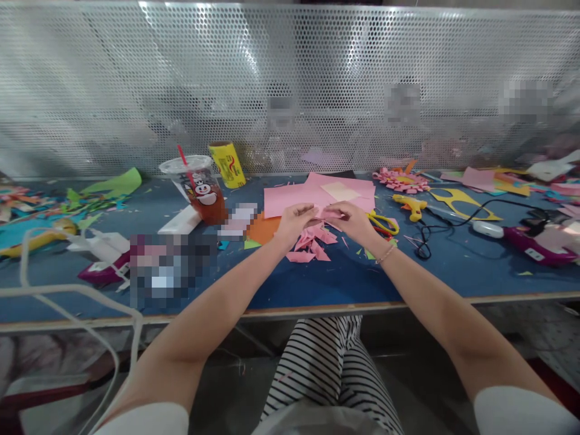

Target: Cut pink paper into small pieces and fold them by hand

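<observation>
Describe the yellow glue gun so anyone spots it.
On the blue tabletop, look right of the bare right hand. There lies the yellow plastic glue gun: pistol-shaped, unlike the flat yellow cut-out paper beside it.

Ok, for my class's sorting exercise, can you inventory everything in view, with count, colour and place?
Here is what I can make out:
perforated screen: one, silvery, back
table: one, blue, front to screen
large sheets: at least two, pink, middle
held paper: count unclear, pink, middle
cut scraps: several, pink, near middle
orange paper: one, orange, left of middle
cup: one, clear with reddish-brown drink, left
cylinder: one, yellow, behind cup
glue gun: one, yellow, right
fringed shape: one, pink, behind glue gun
purple devices: two, purple, left and far right
white cable: count unclear, white, left
black cable: count unclear, black, right
striped trousers: one, black-and-white, below table
left hand: one, bare, at held paper
right hand: one, bare, at held paper
</observation>
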A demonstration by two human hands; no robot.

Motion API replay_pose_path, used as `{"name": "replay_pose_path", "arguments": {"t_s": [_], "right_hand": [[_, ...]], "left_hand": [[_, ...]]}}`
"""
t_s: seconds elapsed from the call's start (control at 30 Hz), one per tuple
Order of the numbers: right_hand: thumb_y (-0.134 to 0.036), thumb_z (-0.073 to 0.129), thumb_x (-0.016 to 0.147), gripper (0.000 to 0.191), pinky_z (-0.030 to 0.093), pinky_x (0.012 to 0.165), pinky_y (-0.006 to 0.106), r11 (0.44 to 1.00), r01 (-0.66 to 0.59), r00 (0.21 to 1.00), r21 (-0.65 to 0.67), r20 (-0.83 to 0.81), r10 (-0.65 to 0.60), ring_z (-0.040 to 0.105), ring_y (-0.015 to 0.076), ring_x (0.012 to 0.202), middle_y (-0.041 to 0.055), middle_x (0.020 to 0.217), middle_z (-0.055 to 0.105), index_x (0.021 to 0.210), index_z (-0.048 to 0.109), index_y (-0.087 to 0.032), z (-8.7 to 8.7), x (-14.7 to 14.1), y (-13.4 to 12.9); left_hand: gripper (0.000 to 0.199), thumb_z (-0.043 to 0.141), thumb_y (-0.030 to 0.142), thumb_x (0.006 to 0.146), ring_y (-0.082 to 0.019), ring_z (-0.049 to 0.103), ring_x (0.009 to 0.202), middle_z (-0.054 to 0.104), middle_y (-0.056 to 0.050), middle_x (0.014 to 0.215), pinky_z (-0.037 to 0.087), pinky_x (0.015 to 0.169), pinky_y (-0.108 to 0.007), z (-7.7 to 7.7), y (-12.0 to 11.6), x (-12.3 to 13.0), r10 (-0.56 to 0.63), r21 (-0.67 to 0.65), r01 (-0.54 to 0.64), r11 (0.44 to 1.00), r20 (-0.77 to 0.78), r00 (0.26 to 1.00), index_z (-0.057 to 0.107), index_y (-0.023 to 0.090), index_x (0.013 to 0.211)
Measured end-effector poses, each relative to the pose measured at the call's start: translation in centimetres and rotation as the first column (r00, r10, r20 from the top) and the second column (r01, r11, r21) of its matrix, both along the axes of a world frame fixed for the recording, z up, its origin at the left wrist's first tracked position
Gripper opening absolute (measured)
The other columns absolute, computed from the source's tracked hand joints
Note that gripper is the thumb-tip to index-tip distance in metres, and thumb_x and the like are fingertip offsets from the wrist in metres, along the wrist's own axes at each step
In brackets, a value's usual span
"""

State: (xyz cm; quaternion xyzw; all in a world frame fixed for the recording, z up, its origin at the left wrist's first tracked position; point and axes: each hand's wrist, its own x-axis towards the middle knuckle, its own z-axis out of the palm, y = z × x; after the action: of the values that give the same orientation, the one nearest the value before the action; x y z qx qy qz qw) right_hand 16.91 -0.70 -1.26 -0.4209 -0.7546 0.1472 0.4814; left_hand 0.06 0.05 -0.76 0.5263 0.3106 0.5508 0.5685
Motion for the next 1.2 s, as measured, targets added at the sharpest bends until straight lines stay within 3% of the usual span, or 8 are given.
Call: {"name": "replay_pose_path", "arguments": {"t_s": [0.2,0.4,0.6,0.77,0.97,1.07,1.2], "right_hand": [[-0.032,0.045,0.082,0.026,0.05,0.073,0.032,0.995,-0.011,0.997,-0.099,-0.079,0.004,0.061,0.0148,0.073,0.0055,0.094,0.066,0.093,0.064,-0.019,-0.32,0.05,0.23],[-0.038,0.049,0.077,0.022,0.052,0.057,0.028,0.95,-0.109,0.943,-0.291,-0.332,0.006,0.056,0.0114,0.055,-0.0008,0.066,0.055,0.077,0.057,-0.017,-0.54,-0.07,0.73],[-0.032,0.058,0.066,0.017,0.047,0.054,0.023,0.895,-0.187,0.93,-0.404,-0.368,0.028,0.048,0.0089,0.053,-0.0033,0.056,0.05,0.06,0.057,-0.016,-0.22,-0.15,0.42],[-0.03,0.064,0.06,0.016,0.046,0.056,0.024,0.837,-0.279,0.908,-0.471,-0.413,0.071,0.051,0.0094,0.054,-0.0024,0.061,0.058,0.064,0.061,-0.016,-0.43,-0.34,0.24],[-0.029,0.071,0.054,0.026,0.047,0.057,0.025,0.81,-0.404,0.83,-0.425,-0.543,0.129,0.054,0.0106,0.058,-0.0026,0.064,0.061,0.074,0.061,-0.016,-0.25,-0.48,-0.06],[-0.029,0.072,0.053,0.025,0.045,0.054,0.023,0.823,-0.387,0.829,-0.416,-0.547,0.113,0.051,0.0088,0.054,-0.0032,0.059,0.059,0.07,0.061,-0.015,-0.12,-0.46,-0.18],[-0.028,0.073,0.053,0.025,0.046,0.055,0.023,0.806,-0.416,0.801,-0.422,-0.589,0.105,0.049,0.0071,0.051,-0.004,0.058,0.058,0.071,0.061,-0.015,-0.14,-0.32,-0.16]], "left_hand": [[0.049,0.075,0.019,0.047,-0.013,0.06,0.072,0.065,-0.004,0.078,0.048,0.077,-0.032,-0.61,0.77,-0.17,0.13,0.055,-0.122,0.991,-0.169,0.977,0.063,0.012,0.094],[0.033,0.067,0.014,0.052,-0.012,0.059,0.068,0.064,-0.003,0.075,0.047,0.068,-0.027,-0.44,0.68,-0.38,0.204,0.074,-0.193,0.978,-0.21,0.956,0.064,0.012,0.084],[0.023,0.062,0.022,0.062,-0.007,0.051,0.06,0.059,0.001,0.069,0.043,0.058,-0.021,-0.51,0.89,-0.61,0.212,0.172,-0.171,0.97,-0.254,0.944,0.064,0.016,0.084],[0.027,0.063,0.028,0.064,-0.006,0.046,0.056,0.054,0.003,0.064,0.039,0.054,-0.02,-0.11,0.53,-0.54,0.154,0.156,-0.113,0.981,-0.28,0.947,0.063,0.017,0.089],[0.034,0.067,0.027,0.063,-0.006,0.049,0.06,0.054,0.003,0.068,0.041,0.058,-0.02,-0.46,0.61,-0.43,0.061,0.128,-0.033,0.991,-0.222,0.973,0.059,0.017,0.094],[0.041,0.071,0.018,0.055,-0.009,0.055,0.07,0.059,0.001,0.076,0.043,0.065,-0.022,-0.79,0.73,-0.32,0.021,0.128,0.004,0.992,-0.189,0.982,0.058,0.016,0.094],[0.025,0.07,0.016,0.055,-0.01,0.055,0.065,0.056,0.002,0.064,0.044,0.062,-0.023,-0.86,0.43,-0.18,-0.027,0.062,0.038,0.997,-0.175,0.984,0.059,0.014,0.077]]}}
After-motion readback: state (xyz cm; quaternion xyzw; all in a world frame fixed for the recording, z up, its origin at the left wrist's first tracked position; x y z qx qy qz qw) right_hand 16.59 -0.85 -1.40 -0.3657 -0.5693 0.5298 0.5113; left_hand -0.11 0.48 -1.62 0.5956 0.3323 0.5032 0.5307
